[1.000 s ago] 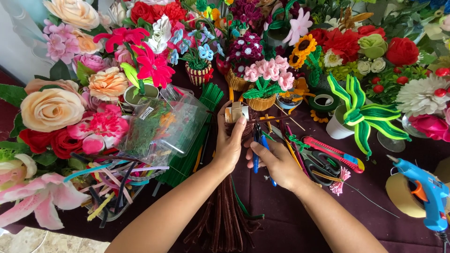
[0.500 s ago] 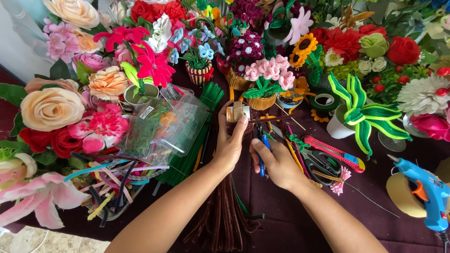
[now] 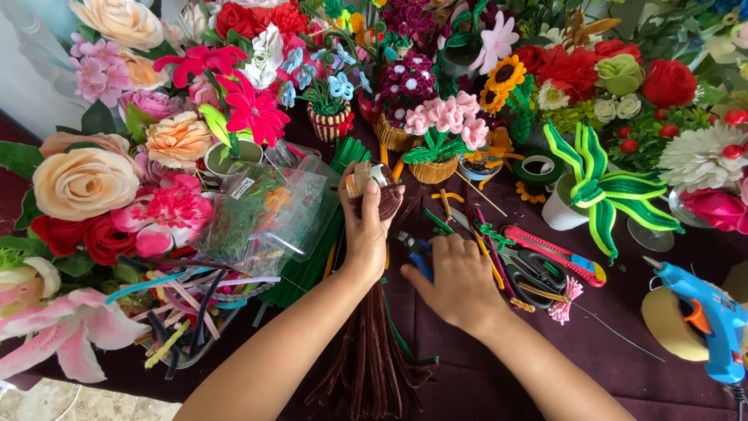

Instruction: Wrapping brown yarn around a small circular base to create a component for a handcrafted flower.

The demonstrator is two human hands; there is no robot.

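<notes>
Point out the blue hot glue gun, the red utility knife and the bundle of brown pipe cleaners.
Blue hot glue gun [image 3: 705, 312], head view, on its body.
Red utility knife [image 3: 555, 255], head view, mid-handle.
Bundle of brown pipe cleaners [image 3: 372, 351], head view, middle of the stems.

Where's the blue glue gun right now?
In the head view the blue glue gun lies at the far right edge of the table, resting against a tape roll, well right of the right hand and the red utility knife.
</notes>
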